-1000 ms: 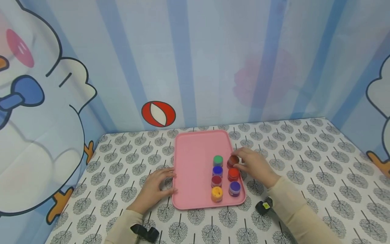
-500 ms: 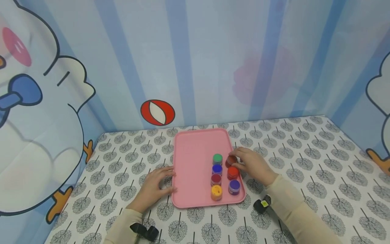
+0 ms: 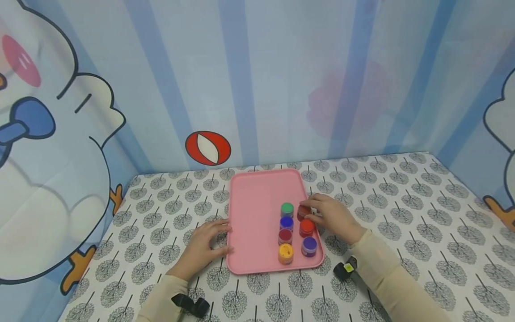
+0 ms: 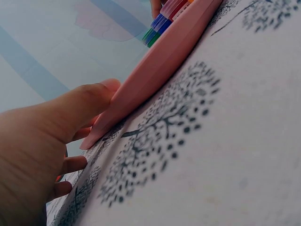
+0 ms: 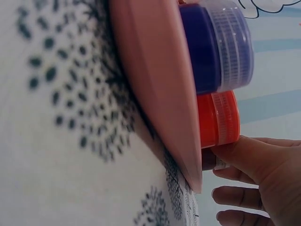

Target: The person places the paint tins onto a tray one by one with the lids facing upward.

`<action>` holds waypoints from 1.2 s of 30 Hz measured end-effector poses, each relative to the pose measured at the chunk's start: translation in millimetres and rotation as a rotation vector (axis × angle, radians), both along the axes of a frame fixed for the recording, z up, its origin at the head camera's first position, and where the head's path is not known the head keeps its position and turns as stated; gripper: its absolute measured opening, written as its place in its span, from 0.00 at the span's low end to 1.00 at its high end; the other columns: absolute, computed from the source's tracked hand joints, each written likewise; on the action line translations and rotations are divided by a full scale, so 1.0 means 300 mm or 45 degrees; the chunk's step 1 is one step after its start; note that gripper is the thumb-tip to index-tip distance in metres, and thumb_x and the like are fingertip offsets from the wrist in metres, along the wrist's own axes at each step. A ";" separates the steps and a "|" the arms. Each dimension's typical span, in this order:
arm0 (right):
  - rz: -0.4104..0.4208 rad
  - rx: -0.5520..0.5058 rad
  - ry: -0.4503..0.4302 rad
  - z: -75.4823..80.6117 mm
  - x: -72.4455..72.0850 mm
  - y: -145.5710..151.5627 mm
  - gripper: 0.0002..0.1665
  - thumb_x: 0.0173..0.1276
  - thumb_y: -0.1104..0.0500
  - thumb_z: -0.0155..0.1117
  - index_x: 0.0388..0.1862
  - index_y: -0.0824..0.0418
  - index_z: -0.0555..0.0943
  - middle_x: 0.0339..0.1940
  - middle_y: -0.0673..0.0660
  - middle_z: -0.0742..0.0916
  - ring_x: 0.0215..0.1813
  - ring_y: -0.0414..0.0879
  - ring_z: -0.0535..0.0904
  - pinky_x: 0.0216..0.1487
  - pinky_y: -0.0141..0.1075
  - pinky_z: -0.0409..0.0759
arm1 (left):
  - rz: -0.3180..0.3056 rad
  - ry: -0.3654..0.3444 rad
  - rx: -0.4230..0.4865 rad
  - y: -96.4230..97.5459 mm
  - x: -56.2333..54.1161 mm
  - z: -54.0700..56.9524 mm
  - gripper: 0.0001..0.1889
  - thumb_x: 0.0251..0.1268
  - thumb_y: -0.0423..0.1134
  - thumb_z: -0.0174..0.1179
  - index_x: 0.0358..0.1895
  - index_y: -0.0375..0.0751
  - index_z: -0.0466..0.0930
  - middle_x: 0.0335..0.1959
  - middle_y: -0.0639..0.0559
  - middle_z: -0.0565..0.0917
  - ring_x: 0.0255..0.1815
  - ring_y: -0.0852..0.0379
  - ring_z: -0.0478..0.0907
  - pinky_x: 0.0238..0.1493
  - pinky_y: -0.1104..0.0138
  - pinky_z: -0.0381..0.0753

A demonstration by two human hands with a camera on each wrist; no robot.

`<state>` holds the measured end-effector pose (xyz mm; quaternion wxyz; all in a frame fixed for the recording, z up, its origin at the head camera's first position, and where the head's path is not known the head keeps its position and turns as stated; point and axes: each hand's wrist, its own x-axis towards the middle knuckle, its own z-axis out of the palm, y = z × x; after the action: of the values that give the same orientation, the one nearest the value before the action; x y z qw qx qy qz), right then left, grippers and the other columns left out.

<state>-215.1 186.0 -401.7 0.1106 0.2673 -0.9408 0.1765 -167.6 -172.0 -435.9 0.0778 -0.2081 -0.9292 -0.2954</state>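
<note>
A pink tray (image 3: 253, 192) lies on the table and carries two columns of small paint jars on its right side. My right hand (image 3: 334, 217) pinches the brown paint jar (image 3: 303, 213) at the far end of the right column, its thumb beside the red paint jar (image 3: 306, 228). Nearest me in that column stands a purple paint jar (image 3: 309, 247). The left column runs from a green paint jar (image 3: 287, 209) through blue (image 3: 286, 223) and dark red jars (image 3: 285, 237) to a yellow jar (image 3: 285, 254). My left hand (image 3: 203, 246) touches the tray's left rim with extended fingers.
A white cloth (image 3: 386, 197) printed with dark trees covers the table. Behind it hangs a blue striped curtain (image 3: 273, 89) with cartoon figures. Black straps with small boxes (image 3: 344, 270) sit on both wrists.
The brown paint jar in my right hand has shifted slightly left, towards the green jar, and the red jar a little left too. My left hand stays at the tray rim.
</note>
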 end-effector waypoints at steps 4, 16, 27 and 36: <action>-0.012 0.016 -0.021 0.001 0.001 0.001 0.23 0.61 0.53 0.68 0.55 0.57 0.81 0.51 0.57 0.85 0.52 0.53 0.82 0.57 0.49 0.81 | -0.003 -0.002 -0.001 -0.002 -0.002 -0.002 0.27 0.50 0.50 0.70 0.56 0.48 0.79 0.66 0.51 0.75 0.68 0.43 0.69 0.70 0.39 0.59; -0.005 0.024 -0.017 -0.007 0.003 0.012 0.24 0.63 0.52 0.66 0.57 0.58 0.79 0.55 0.60 0.84 0.54 0.55 0.82 0.57 0.52 0.80 | -0.011 0.024 0.000 -0.005 -0.003 -0.006 0.26 0.51 0.49 0.70 0.55 0.48 0.79 0.66 0.50 0.75 0.68 0.42 0.69 0.69 0.38 0.60; -0.069 -0.065 -0.114 -0.024 0.002 0.046 0.28 0.63 0.53 0.66 0.61 0.58 0.76 0.48 0.55 0.85 0.36 0.42 0.78 0.35 0.34 0.79 | -0.011 -0.008 0.003 0.000 -0.003 -0.004 0.26 0.51 0.50 0.69 0.56 0.48 0.79 0.66 0.49 0.75 0.68 0.42 0.69 0.69 0.39 0.60; -0.105 -0.109 -0.180 -0.034 -0.005 0.055 0.28 0.64 0.52 0.65 0.63 0.56 0.75 0.47 0.54 0.84 0.38 0.42 0.77 0.35 0.33 0.78 | -0.009 -0.003 -0.002 -0.003 -0.006 -0.005 0.26 0.51 0.50 0.69 0.56 0.48 0.79 0.66 0.50 0.75 0.68 0.43 0.69 0.70 0.39 0.60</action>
<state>-216.4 202.4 -411.8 0.0625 0.2103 -0.9481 0.2303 -169.4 -172.8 -437.4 0.0754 -0.2110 -0.9288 -0.2953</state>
